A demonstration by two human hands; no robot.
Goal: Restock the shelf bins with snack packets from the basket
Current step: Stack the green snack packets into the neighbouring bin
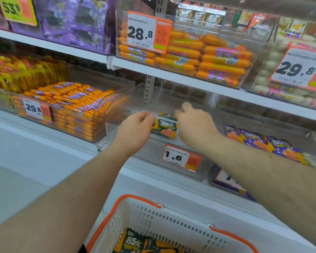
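Two hands reach into a clear plastic bin (171, 157); the left hand (135, 128) and right hand (195, 125), fingers curled, pinch a glossy flat snack packet (164, 127) between them. At 6 o'clock sits a white perforated basket (171, 221).

One head view looks forward and down, close over the basket (171, 223), facing the shelf bins (153, 148) at arm's reach.
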